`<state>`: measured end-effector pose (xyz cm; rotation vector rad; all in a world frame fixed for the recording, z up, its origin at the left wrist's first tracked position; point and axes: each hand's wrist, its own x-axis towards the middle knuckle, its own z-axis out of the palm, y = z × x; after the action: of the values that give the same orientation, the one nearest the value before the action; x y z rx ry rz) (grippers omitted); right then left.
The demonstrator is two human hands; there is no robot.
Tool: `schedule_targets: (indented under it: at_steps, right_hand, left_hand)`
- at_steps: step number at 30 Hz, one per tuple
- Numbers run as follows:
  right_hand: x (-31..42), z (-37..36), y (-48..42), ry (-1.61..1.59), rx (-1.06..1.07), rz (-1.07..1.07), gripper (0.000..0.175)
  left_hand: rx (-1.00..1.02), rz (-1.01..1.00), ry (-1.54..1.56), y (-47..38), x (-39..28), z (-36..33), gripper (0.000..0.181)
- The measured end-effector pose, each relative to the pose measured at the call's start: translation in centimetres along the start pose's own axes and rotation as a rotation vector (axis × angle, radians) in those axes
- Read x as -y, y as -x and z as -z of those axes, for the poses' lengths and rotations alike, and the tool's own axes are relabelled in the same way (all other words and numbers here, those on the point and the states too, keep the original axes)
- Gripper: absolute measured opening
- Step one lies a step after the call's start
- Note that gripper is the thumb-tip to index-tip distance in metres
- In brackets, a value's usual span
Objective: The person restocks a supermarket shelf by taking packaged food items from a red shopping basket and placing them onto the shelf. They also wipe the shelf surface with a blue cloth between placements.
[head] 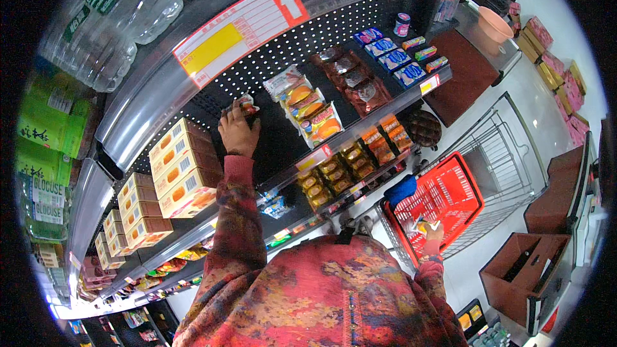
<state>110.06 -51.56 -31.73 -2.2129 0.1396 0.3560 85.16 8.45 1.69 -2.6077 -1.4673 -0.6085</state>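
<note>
My left hand (238,130) reaches deep onto a black shelf. Its fingers are on a small wrapped snack packet (249,105) near the perforated back panel; the fingertips are partly hidden. To its right lies a row of packaged snack cakes (312,115) in clear and white wrappers. Stacked cream-coloured boxes (185,173) stand close on the left, beside my wrist. Low on the right, my right hand (434,233) holds a white and yellow wrapped packet (425,226) over a red plastic basket (470,185), which sits in a metal shopping cart (523,154).
Brown wrapped snacks (354,82) and blue packs (393,58) line the shelf farther right. A shelf edge with a price tag (241,31) overhangs from above, below large water bottles (130,9). Gold-wrapped packs (332,173) fill a lower shelf. A brown cabinet (525,270) stands beyond the cart.
</note>
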Motion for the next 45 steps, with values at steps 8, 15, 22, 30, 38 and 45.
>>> schedule_targets:
  at_steps: [8, 15, 22, 30, 38, 45]
  right_hand:
    - [-5.8, -0.7, 2.0, 0.177, -0.066, -0.155, 0.053]
    - [-2.0, -0.2, 3.7, 0.045, 0.023, -0.255, 0.034]
    - [16.3, 1.2, 10.4, -0.422, 0.549, 0.047, 0.060]
    - [28.3, 1.2, 17.4, -0.810, 0.895, 0.213, 0.067]
    - [16.7, 1.2, 10.9, -0.923, 0.370, -0.218, 0.044]
    - [4.0, 0.1, 4.3, -0.657, 0.068, -0.381, 0.046]
  left_hand:
    - [-0.085, -0.052, 0.045, 1.6, 1.1, -0.6, 0.052]
    - [-0.011, 0.072, 0.588, 2.2, 4.0, -4.0, 0.058]
    - [0.003, -0.206, 0.904, 9.3, -5.8, 5.2, 0.060]
    - [0.719, -0.703, 0.872, 18.6, -18.9, 5.4, 0.070]
    - [0.415, -0.732, 0.635, 15.3, -19.5, 5.2, 0.078]
    - [0.006, -0.556, 0.363, 7.4, -14.1, 4.4, 0.073]
